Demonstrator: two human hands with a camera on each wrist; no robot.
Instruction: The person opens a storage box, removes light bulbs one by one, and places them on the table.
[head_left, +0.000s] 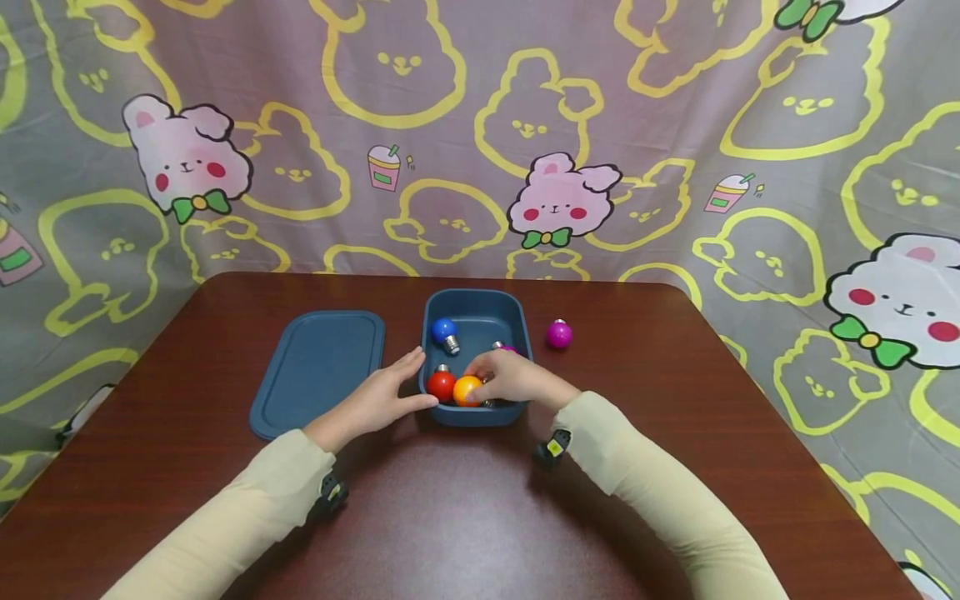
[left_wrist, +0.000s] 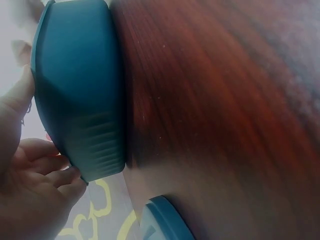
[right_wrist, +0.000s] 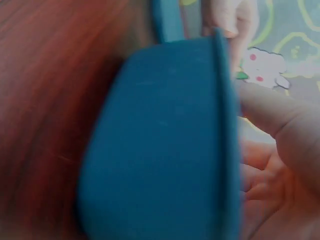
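Note:
A blue-grey rectangular container (head_left: 474, 417) stands on the table. Inside lie a blue light bulb (head_left: 445, 332) at the back left, a red bulb (head_left: 442, 385) at the front left and an orange bulb (head_left: 468, 391) beside it. My right hand (head_left: 512, 379) reaches into the front right of the container and pinches the orange bulb between thumb and fingers. Part of a magenta bulb (head_left: 507, 348) shows behind that hand. With thumb and fingers spread, my left hand (head_left: 378, 398) touches the container's front left corner; in the left wrist view its fingertips (left_wrist: 65, 175) rest at the rim.
A blue-grey lid (head_left: 318, 371) lies flat on the brown table (head_left: 480, 517), left of the container. Another magenta bulb (head_left: 558, 334) sits on the table just right of the container. A patterned curtain (head_left: 450, 150) hangs behind the table.

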